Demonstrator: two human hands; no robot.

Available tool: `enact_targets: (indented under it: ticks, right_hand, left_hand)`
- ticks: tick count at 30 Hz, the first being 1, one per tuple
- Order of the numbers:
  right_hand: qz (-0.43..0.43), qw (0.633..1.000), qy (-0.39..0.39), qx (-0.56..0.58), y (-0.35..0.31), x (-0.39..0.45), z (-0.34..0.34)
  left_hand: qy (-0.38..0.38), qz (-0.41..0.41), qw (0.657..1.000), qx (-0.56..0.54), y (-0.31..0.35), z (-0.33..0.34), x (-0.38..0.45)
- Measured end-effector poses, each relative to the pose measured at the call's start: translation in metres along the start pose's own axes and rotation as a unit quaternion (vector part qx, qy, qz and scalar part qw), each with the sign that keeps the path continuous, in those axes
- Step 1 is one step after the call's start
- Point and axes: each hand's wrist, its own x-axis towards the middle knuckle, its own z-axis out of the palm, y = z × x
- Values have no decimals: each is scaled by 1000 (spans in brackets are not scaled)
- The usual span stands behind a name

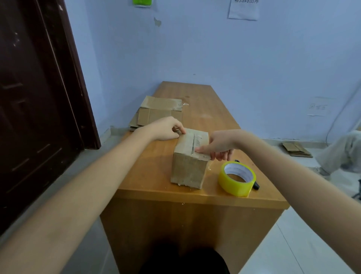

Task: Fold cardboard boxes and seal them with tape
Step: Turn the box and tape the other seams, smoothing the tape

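Folded cardboard box (188,159) stands upright on the wooden tabletop (205,109), near end, approx centre. Top flaps closed; seam runs near-to-far along the top w/ clear tape over it, some print beside the seam.

Left hand (166,129) sits at the box's far-left top corner, fingers curled down, fingertips pressing on the top edge there. Grip: pressing, not wrapped round the box. Right hand (218,144) is on the box's right side, index finger stretched flat across the top w/ its tip at the seam, near end; other fingers hang loosely down over the box's right face. Grip: released, pressing only, holding nothing.

Yellow tape roll (237,179) lies flat on the tabletop just right of the box, near the tabletop's near-right edge, not touching either hand. A small black object (256,185) pokes out behind the roll on its right; can't tell what it is.

Stack of flat cardboard blanks (158,113) lies at the tabletop's left edge, farther than the box, partly overhanging. More flat cardboard (296,149) on the floor at right, by the wall. Dark brown door (33,97) at left; blue wall (214,48) behind w/ a white paper sheet (243,8) and a green item (142,2) at the top. Someone's pale trouser leg (340,152) shows at far right.
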Motion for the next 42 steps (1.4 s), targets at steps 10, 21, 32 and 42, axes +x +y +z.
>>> enact_targets:
  ticks: [10,21,32,42]
  right_hand:
    - [-107,915,309,-234,-1,-12,23]
    - [-265,920,286,25,40,8,73]
    - [-288,892,329,112,42,18,85]
    - [-321,906,220,164,56,-8,61]
  left_hand:
    - [38,114,989,-87,17,24,-47]
    - [146,93,974,-147,0,71,-68]
    - [152,74,970,-173,3,72,-69]
    - [123,87,982,-114,4,57,-68]
